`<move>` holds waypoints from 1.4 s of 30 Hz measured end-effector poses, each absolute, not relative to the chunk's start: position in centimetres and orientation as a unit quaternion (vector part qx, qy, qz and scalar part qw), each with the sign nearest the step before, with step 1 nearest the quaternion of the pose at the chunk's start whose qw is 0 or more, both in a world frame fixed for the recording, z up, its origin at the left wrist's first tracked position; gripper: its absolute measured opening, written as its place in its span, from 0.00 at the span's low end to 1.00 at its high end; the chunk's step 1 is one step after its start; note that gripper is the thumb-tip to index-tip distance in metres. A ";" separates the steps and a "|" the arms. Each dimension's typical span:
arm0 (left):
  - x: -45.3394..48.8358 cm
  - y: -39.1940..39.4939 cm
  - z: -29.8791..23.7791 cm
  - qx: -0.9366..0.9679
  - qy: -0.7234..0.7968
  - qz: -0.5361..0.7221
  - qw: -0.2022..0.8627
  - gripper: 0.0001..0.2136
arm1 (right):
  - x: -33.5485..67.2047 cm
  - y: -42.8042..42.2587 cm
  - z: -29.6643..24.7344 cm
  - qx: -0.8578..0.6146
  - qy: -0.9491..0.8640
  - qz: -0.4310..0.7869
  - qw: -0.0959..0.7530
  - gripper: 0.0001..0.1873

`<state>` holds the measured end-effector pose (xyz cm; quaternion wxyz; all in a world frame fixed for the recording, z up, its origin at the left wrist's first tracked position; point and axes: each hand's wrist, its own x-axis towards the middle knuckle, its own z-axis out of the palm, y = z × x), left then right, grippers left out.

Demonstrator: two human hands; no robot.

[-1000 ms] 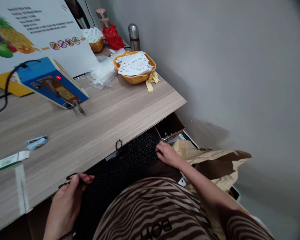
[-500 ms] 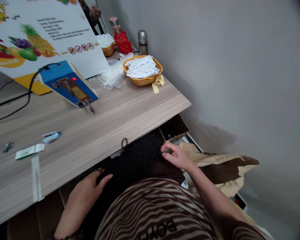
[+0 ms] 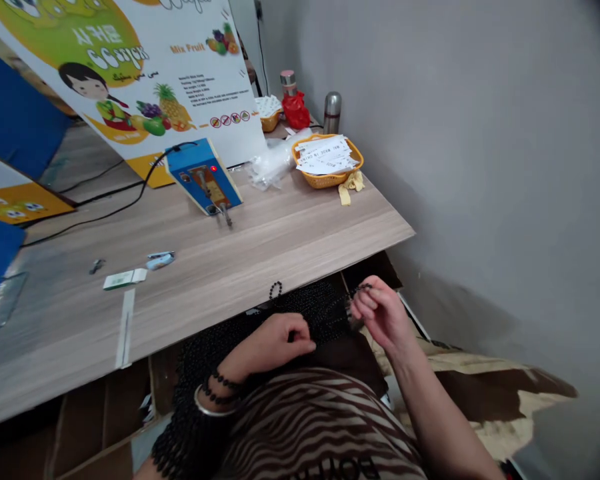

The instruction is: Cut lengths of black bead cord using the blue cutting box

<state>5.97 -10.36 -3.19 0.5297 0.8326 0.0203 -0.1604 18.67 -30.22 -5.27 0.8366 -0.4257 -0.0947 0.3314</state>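
Observation:
Many strands of small black beads [image 3: 325,303] lie in a dark mass on my lap, under the table's front edge. My right hand [image 3: 383,313] is raised at their right end, its fingers pinched on a strand of black beads [image 3: 353,293]. My left hand [image 3: 275,343] rests over the bead mass, fingers loosely curled and thumb apart; its fingertips are partly hidden, and I see nothing held in it. Several bead strands also hang along the left forearm, by a pale bangle [image 3: 213,408]. A small loop of black beads [image 3: 275,290] lies on the table edge.
On the wooden table [image 3: 280,243] stands a blue device [image 3: 205,177] with a red light and cord. Behind it are a printed carton board [image 3: 220,87], plastic bags [image 3: 273,163] and a yellow basket [image 3: 325,180] of paper labels. Brown paper [image 3: 520,400] lies at the right.
My left hand has moved right across the beads, its fingers curling more. My right hand has lifted and turned, with a bead strand now visible in its fingers. The view has shifted left.

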 end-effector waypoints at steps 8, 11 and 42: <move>1.9 -7.2 -7.1 0.879 0.177 -0.062 0.438 0.12 | 19.5 -32.2 -7.4 -0.400 -0.041 0.367 0.839 0.09; -0.1 -5.5 -8.4 0.892 0.246 -0.009 0.379 0.12 | 19.0 -32.6 -8.1 -0.393 -0.049 0.399 0.827 0.13; 1.2 -7.2 -8.2 0.890 0.156 0.036 0.427 0.09 | 17.5 -34.9 -7.0 -0.711 -0.224 0.103 0.659 0.15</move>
